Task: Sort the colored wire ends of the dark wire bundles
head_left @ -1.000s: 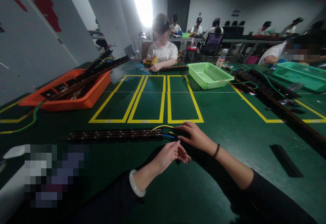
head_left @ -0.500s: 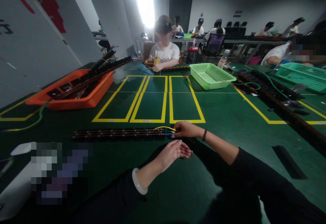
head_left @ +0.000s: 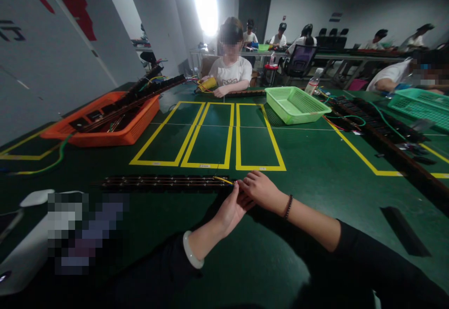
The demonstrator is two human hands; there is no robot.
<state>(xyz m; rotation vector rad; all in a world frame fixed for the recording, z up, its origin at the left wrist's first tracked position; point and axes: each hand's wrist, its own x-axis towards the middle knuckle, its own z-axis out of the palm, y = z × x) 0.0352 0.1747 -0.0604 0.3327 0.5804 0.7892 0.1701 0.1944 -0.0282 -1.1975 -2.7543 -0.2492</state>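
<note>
A long dark strip (head_left: 164, 183) with thin metal rods lies crosswise on the green table in front of me. A yellow wire (head_left: 223, 180) runs from its right end to my fingertips. My left hand (head_left: 233, 208) is at that end, thumb raised against the wire's tip and fingers curled below my right hand. My right hand (head_left: 261, 191) reaches in from the right, its fingers bent down over the same spot and meeting the left. The fingers cover the strip's end and whatever is pinched there.
An orange basket (head_left: 133, 131) holding dark strips stands at the left, a light green basket (head_left: 298, 107) at the back. Dark strips and wires (head_left: 382, 131) lie at the right, near a black flat piece (head_left: 405, 231). A person (head_left: 231, 70) sits opposite.
My left hand has moved up to the wire's end and now meets my right hand. The yellow wire looks straighter, and the blue wire is no longer visible. The view has shifted slightly.
</note>
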